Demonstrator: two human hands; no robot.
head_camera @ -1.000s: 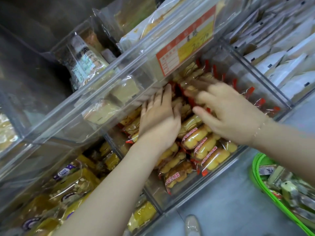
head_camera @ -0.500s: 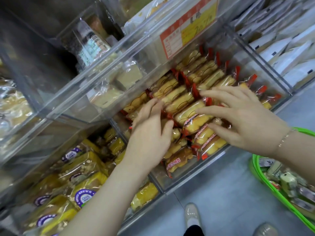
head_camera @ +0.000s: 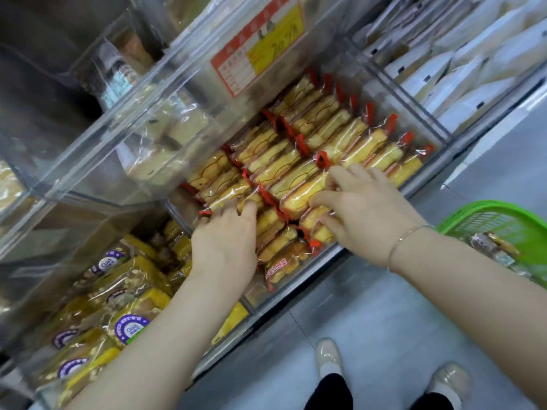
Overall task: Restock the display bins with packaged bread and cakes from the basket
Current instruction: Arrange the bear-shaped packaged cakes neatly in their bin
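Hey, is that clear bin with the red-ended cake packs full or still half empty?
Nearly full: the clear bin holds rows of cake packs from back wall to front, with both hands on the front rows.

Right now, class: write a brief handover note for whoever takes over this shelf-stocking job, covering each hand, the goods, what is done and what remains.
Left hand: fingers curled on yellow cakes in clear red-ended wrappers, near the front of the clear plastic bin.
Right hand: pinches a cake pack in the same bin.
Done: back rows stand neat.
Left: straighten the front packs; green plastic basket at right holds more packs.
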